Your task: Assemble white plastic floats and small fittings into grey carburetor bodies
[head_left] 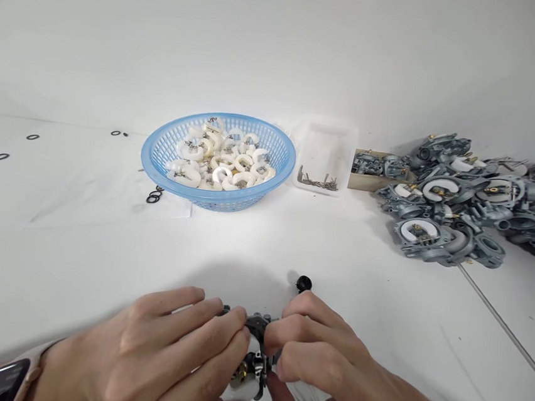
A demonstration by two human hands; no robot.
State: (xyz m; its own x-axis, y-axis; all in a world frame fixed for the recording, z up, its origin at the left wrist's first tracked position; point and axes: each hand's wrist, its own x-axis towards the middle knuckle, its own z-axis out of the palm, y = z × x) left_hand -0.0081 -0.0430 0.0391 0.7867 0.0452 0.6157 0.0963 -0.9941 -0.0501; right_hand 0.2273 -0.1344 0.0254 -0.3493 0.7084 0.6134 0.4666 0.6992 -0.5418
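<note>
One metal body (259,321), low on the surface (352,253). We find it between the left hand (163,348), curled over its left side, and the right hand (323,354), closed thumb-to-fingers on its right edge; both touch it, neither nearer. Long axis mostly covered: we cannot tell.

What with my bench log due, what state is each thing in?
Metal part, held, partly covered by fingers
Left hand, closed over the metal part
Right hand, fingers bent at its right side
Blue basket, upright, holding many white curved pieces
White tray, uncovered, thin pins at its near end
Metal heap, loosely piled
Black rings, lying loose
Watch, worn, screen dark
Black round piece, partly hidden
</note>
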